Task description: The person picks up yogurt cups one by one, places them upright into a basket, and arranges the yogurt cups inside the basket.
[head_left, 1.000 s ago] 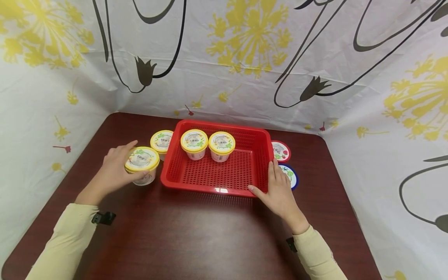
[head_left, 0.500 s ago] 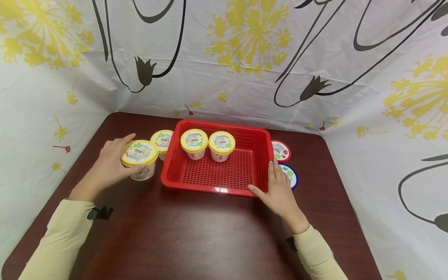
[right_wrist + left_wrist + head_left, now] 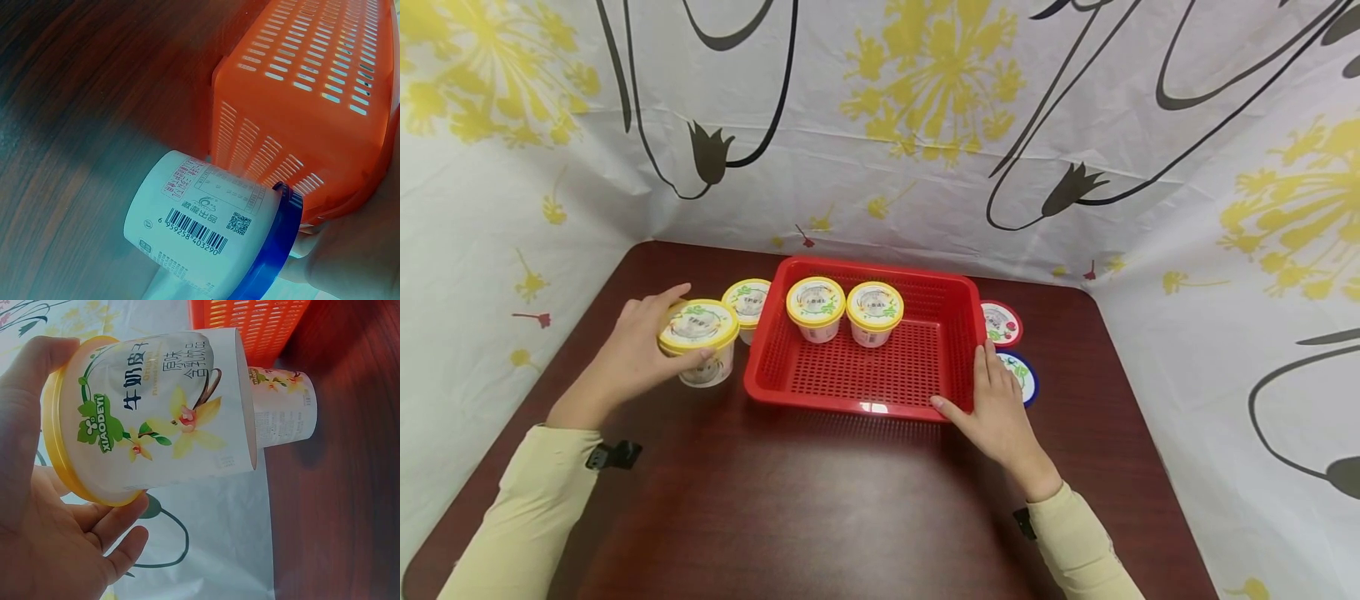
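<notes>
My left hand [image 3: 636,350] grips a paper tub [image 3: 169,412] by its yellow lid, thumb on one side and fingers on the other. This tub appears raised off the table, left of a red plastic basket [image 3: 857,407]. Another yellow-lidded tub [image 3: 747,302] stands behind it, against the basket's left side. Inside the basket, two yellow-lidded tubs [image 3: 816,304] [image 3: 876,308] stand upright side by side at the back left. My right hand [image 3: 1000,417] rests on the basket's front right corner, fingers straight along the right rim and thumb on the front rim.
Right of the basket stand a red-lidded tub [image 3: 1002,323] and a blue-lidded tub [image 3: 206,219], the latter partly hidden by my right hand. The dark wooden table [image 3: 850,500] meets patterned white cloth [image 3: 865,200] at its back and sides.
A second ago the left hand and its tub were slightly lower and farther right; they rose a little and moved left, then stayed nearly still. The right hand and basket have not moved.
</notes>
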Motion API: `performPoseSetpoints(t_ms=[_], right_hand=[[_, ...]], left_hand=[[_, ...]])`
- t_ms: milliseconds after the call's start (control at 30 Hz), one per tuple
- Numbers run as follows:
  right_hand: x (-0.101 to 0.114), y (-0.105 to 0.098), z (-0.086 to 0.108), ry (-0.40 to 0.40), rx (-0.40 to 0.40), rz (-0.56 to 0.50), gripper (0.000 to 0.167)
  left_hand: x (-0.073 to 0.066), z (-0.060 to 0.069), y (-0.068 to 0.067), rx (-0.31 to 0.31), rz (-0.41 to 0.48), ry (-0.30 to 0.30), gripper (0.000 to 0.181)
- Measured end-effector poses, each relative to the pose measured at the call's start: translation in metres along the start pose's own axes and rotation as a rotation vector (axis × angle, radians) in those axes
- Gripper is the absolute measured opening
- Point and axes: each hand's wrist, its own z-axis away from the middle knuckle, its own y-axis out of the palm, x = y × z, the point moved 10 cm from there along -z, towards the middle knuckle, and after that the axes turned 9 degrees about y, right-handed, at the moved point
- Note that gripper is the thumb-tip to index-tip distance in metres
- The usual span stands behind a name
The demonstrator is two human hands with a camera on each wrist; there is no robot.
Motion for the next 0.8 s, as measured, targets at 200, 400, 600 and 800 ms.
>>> performPoseSetpoints(t_ms=[200, 400, 600, 800], right_hand=[[0.0, 0.0, 0.0, 0.0, 0.003, 0.001, 0.114], [0.001, -0.001, 0.0, -0.003, -0.001, 0.003, 0.114], [0.002, -0.002, 0.0, -0.007, -0.008, 0.002, 0.114], [0.002, -0.002, 0.001, -0.009, -0.009, -0.001, 0.114]], left_hand=[[-0.003, -0.001, -0.002, -0.007, -0.007, 0.012, 0.098], [-0.002, -0.002, -0.003, -0.004, 0.003, -0.008, 0.096], [-0.006, -0.005, -0.004, 0.001, 0.003, -0.015, 0.096], [-0.013, -0.01, -0.007, -0.015, 0.003, 0.012, 0.095]])
